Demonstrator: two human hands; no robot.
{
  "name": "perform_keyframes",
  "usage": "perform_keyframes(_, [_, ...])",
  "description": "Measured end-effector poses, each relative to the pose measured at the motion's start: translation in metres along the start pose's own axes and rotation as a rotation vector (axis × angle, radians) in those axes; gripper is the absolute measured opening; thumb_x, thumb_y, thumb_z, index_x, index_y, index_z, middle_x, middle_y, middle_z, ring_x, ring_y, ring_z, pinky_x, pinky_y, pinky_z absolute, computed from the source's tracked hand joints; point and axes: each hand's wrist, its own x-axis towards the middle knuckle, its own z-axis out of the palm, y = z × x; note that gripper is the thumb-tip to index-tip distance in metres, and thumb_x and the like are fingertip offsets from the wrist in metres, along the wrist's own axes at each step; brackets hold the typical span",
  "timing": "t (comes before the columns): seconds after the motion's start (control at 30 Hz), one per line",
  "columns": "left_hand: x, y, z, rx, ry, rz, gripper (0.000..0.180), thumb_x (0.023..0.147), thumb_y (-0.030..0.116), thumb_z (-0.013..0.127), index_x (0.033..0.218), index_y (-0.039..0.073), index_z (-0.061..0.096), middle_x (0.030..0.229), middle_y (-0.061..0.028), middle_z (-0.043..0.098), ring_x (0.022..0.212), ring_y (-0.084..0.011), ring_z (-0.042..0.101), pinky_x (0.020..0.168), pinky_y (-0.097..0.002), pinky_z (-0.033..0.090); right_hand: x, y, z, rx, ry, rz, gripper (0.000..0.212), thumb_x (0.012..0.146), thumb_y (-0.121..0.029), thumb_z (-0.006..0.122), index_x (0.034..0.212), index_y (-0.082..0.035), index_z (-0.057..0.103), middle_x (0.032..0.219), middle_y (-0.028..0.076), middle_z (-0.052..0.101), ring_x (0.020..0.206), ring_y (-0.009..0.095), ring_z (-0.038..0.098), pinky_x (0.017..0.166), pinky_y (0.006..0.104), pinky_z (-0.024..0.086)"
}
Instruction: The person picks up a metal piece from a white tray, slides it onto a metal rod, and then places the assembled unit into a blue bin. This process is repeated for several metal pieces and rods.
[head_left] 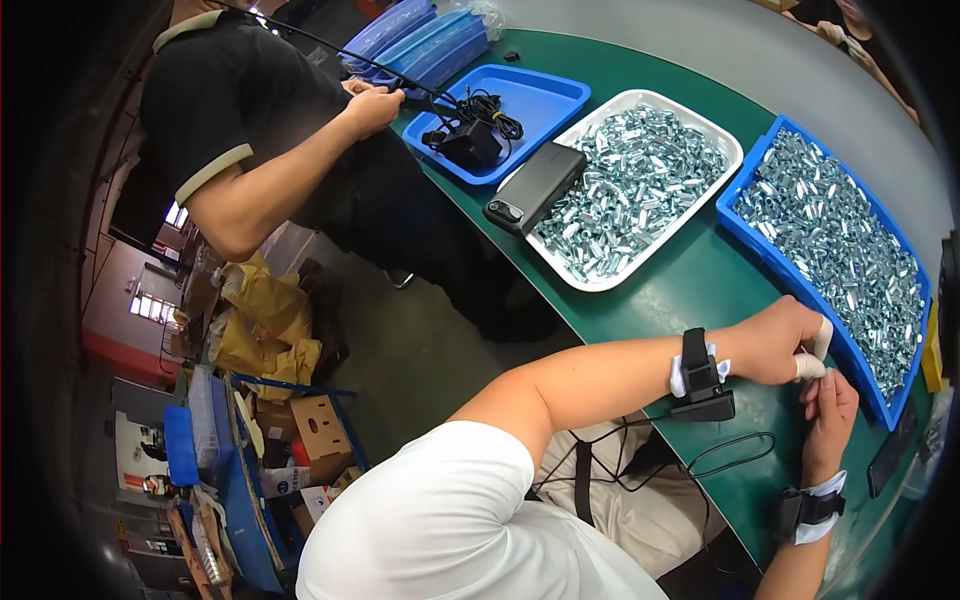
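My left hand (775, 340) and my right hand (830, 410) meet fingertip to fingertip over the green table (640, 320), beside the near wall of a blue bin (768, 252). The fingers of both are pinched together; what they hold, if anything, is too small to make out. Pale coverings wrap fingertips of my left hand. Small shiny metal cylindrical parts (835, 250) fill the bin. A white tray (597, 286) farther left holds more such metal parts (640, 180). Black sensor straps circle my left wrist (700, 365) and right wrist (810, 508).
A black power bank (540, 185) lies across the white tray's left edge. Beyond are a blue tray (545, 95) with black cables (485, 125) and stacked blue bins (425, 45). Another person (260, 130) stands left, holding a cable. A loose cable (735, 455) loops near my forearms.
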Motion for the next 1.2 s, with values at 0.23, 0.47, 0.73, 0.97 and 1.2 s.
perform_keyframes(0.23, [0.003,0.004,0.009,0.128,0.081,0.232,0.010,0.079,0.005,0.069,0.081,0.000,0.061,0.070,-0.0130,0.066,0.066,-0.0247,0.066,0.060,-0.0314,0.051,0.001,-0.002,-0.003,0.164,-0.027,0.035,0.037,0.102,-0.024,0.045,0.069,-0.007,0.048,0.065,0.000,0.049,0.057,0.005,0.041,0.054,0.0209,0.030])
perform_keyframes(0.47, [-0.002,0.003,0.008,0.224,0.107,0.201,0.012,0.080,0.009,0.071,0.081,0.000,0.063,0.072,-0.0137,0.067,0.065,-0.0253,0.066,0.061,-0.0333,0.051,-0.001,-0.003,0.005,0.100,0.063,0.030,0.037,0.102,-0.025,0.046,0.071,-0.006,0.051,0.068,0.002,0.053,0.056,0.005,0.040,0.055,0.0207,0.030])
perform_keyframes(0.73, [-0.023,0.012,-0.038,0.376,0.491,-0.001,0.017,0.083,0.020,0.072,0.081,0.003,0.069,0.070,-0.0080,0.066,0.061,-0.0132,0.060,0.057,-0.0300,0.047,0.004,0.002,0.020,0.067,0.218,0.003,0.036,0.101,-0.026,0.048,0.072,-0.005,0.055,0.069,0.002,0.055,0.056,0.005,0.041,0.055,0.0214,0.032])
perform_keyframes(0.97, [-0.064,0.032,-0.114,0.323,1.003,-0.066,0.018,0.087,0.011,0.066,0.101,0.000,0.066,0.080,-0.0076,0.068,0.060,-0.0097,0.057,0.056,-0.0245,0.046,0.001,-0.009,0.010,0.080,0.174,-0.009,0.038,0.100,-0.027,0.049,0.071,-0.004,0.057,0.068,0.001,0.056,0.058,0.006,0.044,0.056,0.0215,0.034])
perform_keyframes(1.2, [-0.017,0.021,-0.072,0.674,0.548,-0.037,0.019,0.084,0.007,0.064,0.102,0.001,0.067,0.089,-0.0125,0.068,0.069,-0.0220,0.063,0.063,-0.0353,0.052,0.001,-0.007,0.004,0.085,0.124,-0.006,0.040,0.100,-0.029,0.048,0.071,-0.004,0.057,0.068,0.002,0.057,0.059,0.006,0.046,0.057,0.0217,0.036])
